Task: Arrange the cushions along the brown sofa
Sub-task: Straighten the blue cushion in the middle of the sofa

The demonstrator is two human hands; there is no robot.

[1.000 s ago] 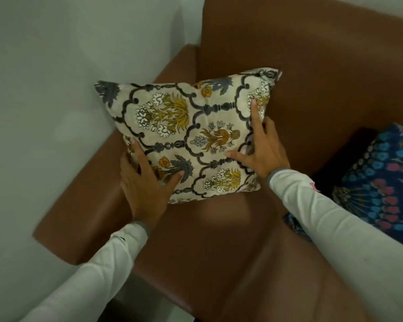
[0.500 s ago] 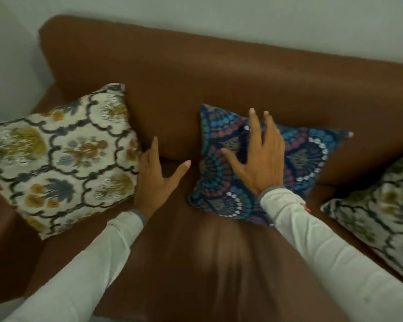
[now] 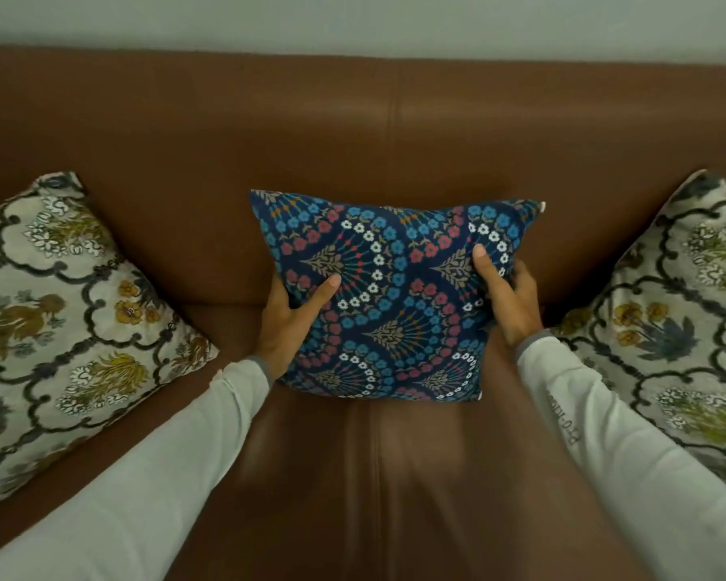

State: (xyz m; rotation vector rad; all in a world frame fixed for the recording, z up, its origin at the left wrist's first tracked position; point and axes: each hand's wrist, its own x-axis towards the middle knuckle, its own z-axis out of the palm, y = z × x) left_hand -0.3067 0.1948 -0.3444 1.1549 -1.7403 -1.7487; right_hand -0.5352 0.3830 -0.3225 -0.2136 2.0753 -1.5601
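Head view: two hands' fingers clamp one blue cushion [image 3: 388,299] between two cream cushions on sofa [image 3: 353,132].

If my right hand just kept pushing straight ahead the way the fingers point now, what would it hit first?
The right hand already grips the blue cushion by its side edge. Straight ahead of its fingers, it would probably meet the sofa backrest just behind the cushion, though depth there is hard to judge.

Both arms extended forward, pale sleeves. Left hand [image 3: 288,325] and right hand [image 3: 508,297] clamped inward, thumbs forward, fingers wrapped behind, gripping opposite sides.
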